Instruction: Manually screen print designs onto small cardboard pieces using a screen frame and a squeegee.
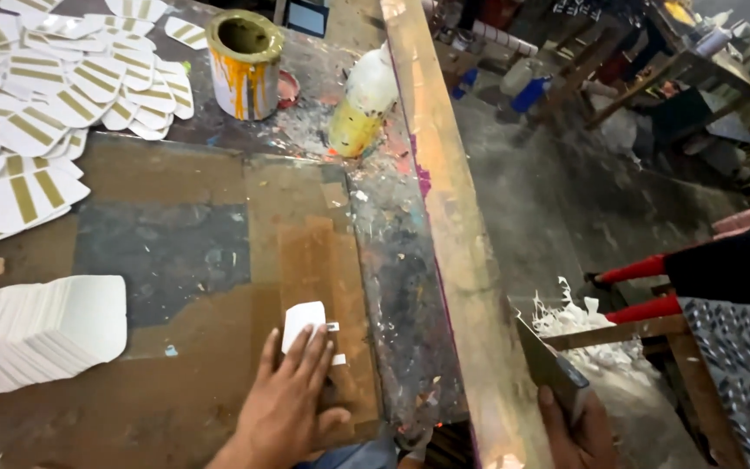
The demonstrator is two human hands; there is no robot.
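- Here the left hand [286, 404] lies flat, fingers spread, pressing a small white card [304, 320] on the table [175, 252].
- The right hand [579, 434] grips a flat metal blade [549, 369].

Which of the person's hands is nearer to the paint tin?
Left. The left hand lies flat on a small white card on the table, straight below the paint tin. The right hand holds a flat blade past the table's right edge, farther away.

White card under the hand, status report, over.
Left hand flat on small white card. Right hand grips a flat blade off the table edge. Nothing blocking the card.
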